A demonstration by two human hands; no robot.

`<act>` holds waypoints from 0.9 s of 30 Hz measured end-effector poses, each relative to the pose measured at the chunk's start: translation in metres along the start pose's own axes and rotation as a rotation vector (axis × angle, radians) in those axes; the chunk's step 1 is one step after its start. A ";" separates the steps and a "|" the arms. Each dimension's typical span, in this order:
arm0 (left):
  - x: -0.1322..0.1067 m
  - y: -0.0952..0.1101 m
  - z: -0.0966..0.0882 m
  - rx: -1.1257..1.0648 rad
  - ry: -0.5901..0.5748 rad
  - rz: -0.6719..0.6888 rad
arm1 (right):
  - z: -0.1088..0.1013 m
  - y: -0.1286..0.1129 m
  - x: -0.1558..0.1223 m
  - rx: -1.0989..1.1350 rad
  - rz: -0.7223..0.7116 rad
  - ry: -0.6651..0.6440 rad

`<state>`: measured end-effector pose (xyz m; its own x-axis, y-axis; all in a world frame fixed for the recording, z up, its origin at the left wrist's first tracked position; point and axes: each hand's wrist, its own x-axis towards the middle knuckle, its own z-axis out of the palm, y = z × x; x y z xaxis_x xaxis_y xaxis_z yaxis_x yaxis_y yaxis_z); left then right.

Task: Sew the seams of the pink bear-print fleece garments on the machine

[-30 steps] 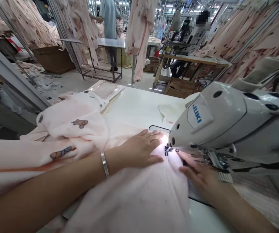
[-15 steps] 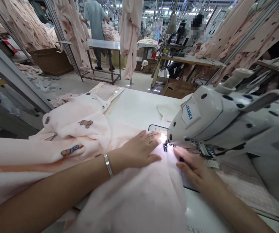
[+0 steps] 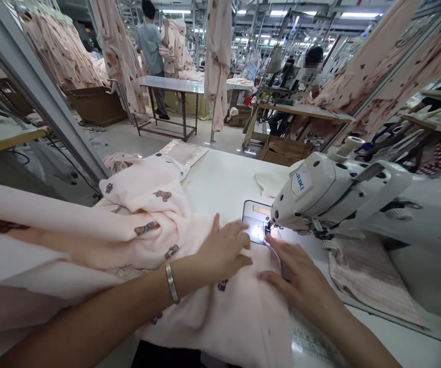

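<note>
A pale pink fleece garment (image 3: pixel 155 204) printed with small bears lies across the white sewing table (image 3: pixel 220 179) and over my lap. My left hand (image 3: pixel 224 250), a silver bangle on its wrist, rests flat on the cloth with fingers spread, just left of the needle. My right hand (image 3: pixel 297 278) lies flat on the cloth's edge right in front of the presser foot (image 3: pixel 269 230). The white sewing machine (image 3: pixel 343 197) stands to the right, its lamp lighting the needle plate (image 3: pixel 256 225).
A striped cloth (image 3: pixel 362 276) lies under the machine arm. A clear bag (image 3: pixel 184 151) sits at the table's far edge. Beyond are hanging pink garments (image 3: pixel 216 56), a metal table (image 3: pixel 174 84), cardboard boxes (image 3: pixel 285 148), and people at work.
The view has pulled back and up. Both hands slid the cloth toward me, away from the needle, and the needle plate now shows. More bear-print cloth is bunched at the left.
</note>
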<state>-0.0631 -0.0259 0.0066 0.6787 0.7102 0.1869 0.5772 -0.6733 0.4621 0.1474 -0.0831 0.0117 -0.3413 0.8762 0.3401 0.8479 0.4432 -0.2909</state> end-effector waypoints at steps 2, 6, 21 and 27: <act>-0.005 0.004 -0.003 -0.059 0.077 0.113 | 0.002 -0.009 0.005 0.021 -0.058 0.066; -0.024 0.017 -0.011 -0.043 0.391 0.263 | -0.008 -0.032 -0.006 0.038 -0.206 0.290; -0.072 0.055 -0.023 0.051 0.609 0.404 | -0.032 -0.063 -0.059 0.043 -0.390 0.472; -0.066 0.058 -0.024 -0.038 0.534 0.450 | -0.035 -0.062 -0.051 0.102 -0.383 0.532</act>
<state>-0.0849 -0.1070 0.0417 0.5264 0.3748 0.7632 0.2696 -0.9249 0.2682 0.1259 -0.1617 0.0435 -0.3419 0.4517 0.8241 0.6549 0.7434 -0.1358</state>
